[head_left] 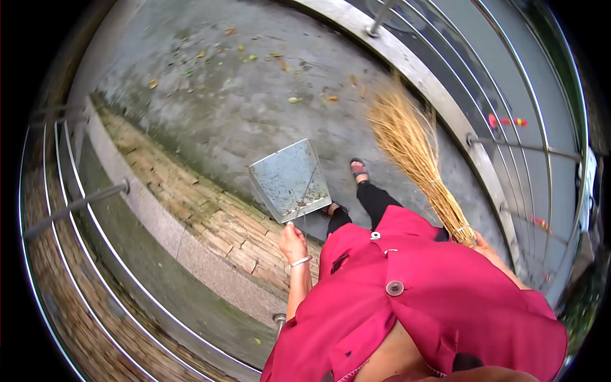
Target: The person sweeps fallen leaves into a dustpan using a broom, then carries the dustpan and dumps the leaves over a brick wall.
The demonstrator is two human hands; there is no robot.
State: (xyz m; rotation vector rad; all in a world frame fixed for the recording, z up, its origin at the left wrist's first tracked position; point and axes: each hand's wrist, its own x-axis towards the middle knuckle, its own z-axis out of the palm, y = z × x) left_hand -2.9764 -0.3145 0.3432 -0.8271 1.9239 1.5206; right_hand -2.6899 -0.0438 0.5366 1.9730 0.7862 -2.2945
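Note:
My left hand (293, 243), with a bangle at the wrist, is closed at the back end of a metal dustpan (283, 175). Dirt and small bits lie in the pan, mostly towards its near edge; my fingers hide most of its handle. On the other side, my right hand (487, 248) grips a straw broom (414, 143) where its bundled stalks narrow. The broom's bristles fan out ahead over the paving, and their far tips are blurred. My sleeve and jacket partly cover the right hand.
Fallen leaves (280, 62) are scattered on the grey paving (210, 114) ahead. Metal railings (519, 70) on stone kerbs run along the right, beside water; another railing (76, 204) is at left. A strip of brick-like paving (210, 226) borders the left kerb.

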